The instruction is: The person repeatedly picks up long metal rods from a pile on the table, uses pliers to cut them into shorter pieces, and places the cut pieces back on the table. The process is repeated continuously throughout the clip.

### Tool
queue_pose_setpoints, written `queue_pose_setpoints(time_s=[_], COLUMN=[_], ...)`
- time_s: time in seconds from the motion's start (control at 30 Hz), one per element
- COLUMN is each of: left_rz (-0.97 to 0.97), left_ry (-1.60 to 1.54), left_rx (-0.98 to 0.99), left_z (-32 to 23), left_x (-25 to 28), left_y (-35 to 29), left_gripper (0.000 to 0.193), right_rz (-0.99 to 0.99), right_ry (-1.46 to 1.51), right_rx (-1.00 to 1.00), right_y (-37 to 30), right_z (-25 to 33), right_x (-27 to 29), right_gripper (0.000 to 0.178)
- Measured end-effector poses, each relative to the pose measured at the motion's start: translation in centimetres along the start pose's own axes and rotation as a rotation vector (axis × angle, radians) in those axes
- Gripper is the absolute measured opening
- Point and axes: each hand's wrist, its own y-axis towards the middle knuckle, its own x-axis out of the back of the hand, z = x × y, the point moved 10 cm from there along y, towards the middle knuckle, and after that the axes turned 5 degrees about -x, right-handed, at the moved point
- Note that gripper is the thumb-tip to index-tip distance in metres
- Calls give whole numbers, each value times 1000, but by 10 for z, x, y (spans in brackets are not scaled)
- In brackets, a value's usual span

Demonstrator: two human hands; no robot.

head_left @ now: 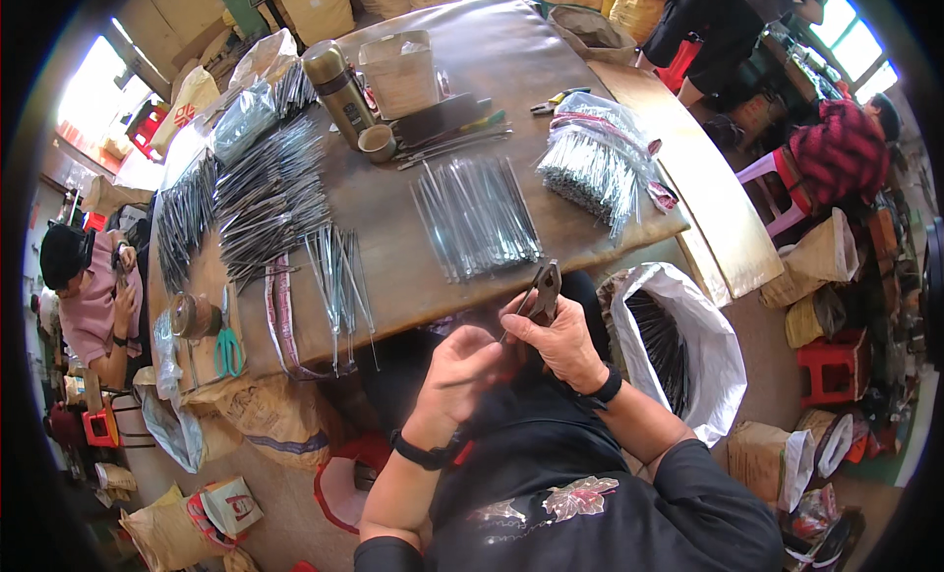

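Just off the table's near edge, my right hand [565, 344] is closed around a pair of pliers [546, 289], jaws pointing up. My left hand [457, 377], slightly blurred, pinches a thin metal rod [454, 382] close to the pliers; part of the rod is hidden by my fingers. In front of both hands, a flat row of thin metal rods [477, 218] lies on the brown table [393, 262]. A smaller bunch of rods [336, 282] hangs over the edge to the left. Farther right rests a plastic-wrapped bundle of rods [595, 169].
Large rod piles [270, 194] cover the table's left side, near green-handled scissors [228, 351]. A thermos [337, 90], a cup [377, 143] and a plastic tub [398, 76] stand behind. A white sack [713, 361] holding dark rods stands at my right. A person in pink [88, 307] sits at left.
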Motion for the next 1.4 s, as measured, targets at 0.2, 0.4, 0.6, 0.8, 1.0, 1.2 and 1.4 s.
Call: queue_pose_setpoints(time_s=[0.2,0.4,0.6,0.8,1.0,1.2,1.4], left_rz=[-81,-113,-90,-101,-110,-208,-402], left_ry=[150,510,748,655,668,1113,803], left_rx=[-148,-390,-583,-504,-432,-765,-508], left_z=[-23,-49,-64,-56,-64,-102,-89], left_x=[10,2,-9,-3,-9,-18,73], left_y=[-5,-14,-18,-16,-21,-49,-20], left_gripper=[21,18,18,18,23,27,22], right_rz=[-62,376,378,196,147,103,121], right_ry=[875,686,-577,-939,-900,-903,-711], right_rx=[-512,-529,-41,252,235,116,-36], right_y=[-7,-35,-30,-28,-26,-13,-1], right_z=[-58,-51,-29,9,18,10,-14], right_x=[19,0,-3,1,3,7,9], right_gripper=[35,46,64,40,27,26,35])
